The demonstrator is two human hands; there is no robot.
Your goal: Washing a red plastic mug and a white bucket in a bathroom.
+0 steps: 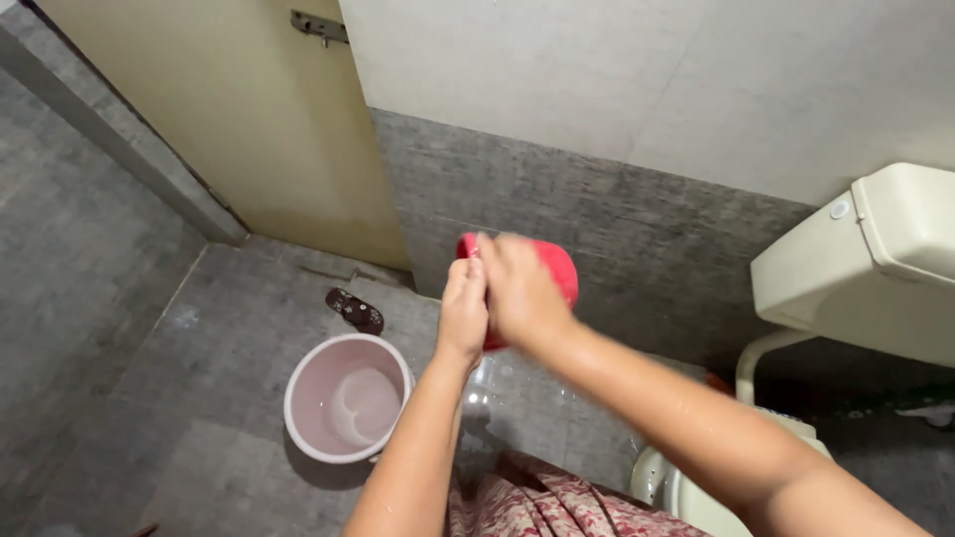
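Both hands grip a red plastic mug [552, 270] held up in front of a rough grey-tiled wall [617, 229]: the left hand [464, 313] curls around its near side, while the right hand [519, 288], slightly blurred, lies closed across its face. Below, a round pale-pink bucket [298, 398] sits on the mottled grey floor [199, 338], near a dark sandal [355, 310]. A smooth cream cistern [875, 268] juts at right.
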